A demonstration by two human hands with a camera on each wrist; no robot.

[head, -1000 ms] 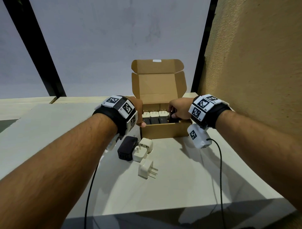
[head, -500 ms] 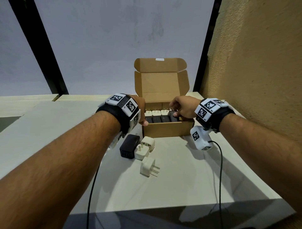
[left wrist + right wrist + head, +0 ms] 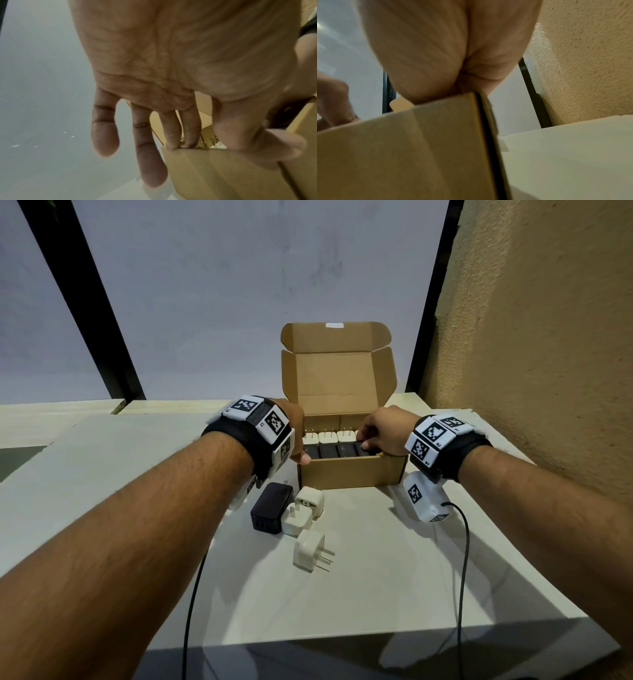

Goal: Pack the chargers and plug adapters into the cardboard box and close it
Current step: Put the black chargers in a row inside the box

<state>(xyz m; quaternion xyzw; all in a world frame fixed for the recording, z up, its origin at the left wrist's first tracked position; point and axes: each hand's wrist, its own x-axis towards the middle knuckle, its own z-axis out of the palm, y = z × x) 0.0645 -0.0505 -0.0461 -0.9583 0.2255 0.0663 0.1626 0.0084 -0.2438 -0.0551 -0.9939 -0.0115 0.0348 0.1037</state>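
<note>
The open cardboard box (image 3: 349, 474) stands mid-table with its lid (image 3: 335, 378) upright. A back row of white chargers (image 3: 329, 436) and a front row of black chargers (image 3: 329, 451) fill it. My right hand (image 3: 371, 440) curls its fingers over the rightmost black charger at the box's right end; the right wrist view gives only the palm (image 3: 436, 47) above the box wall (image 3: 402, 148). My left hand (image 3: 301, 446) rests straight fingers (image 3: 180, 135) on the left wall's rim (image 3: 223, 169), thumb at the front corner. A black charger (image 3: 272, 506) and white plug adapters (image 3: 310, 501) (image 3: 296, 520) (image 3: 310, 551) lie before the box.
The pale table (image 3: 411, 577) ends in a front edge close to me. A rough tan wall (image 3: 548, 337) rises close on the right. Black cables (image 3: 462, 542) (image 3: 191, 594) trail from both wrists across the table.
My right hand has lowered the black charger into the right end of the front row and stays on it. The left hand has kept its place at the box's left wall.
</note>
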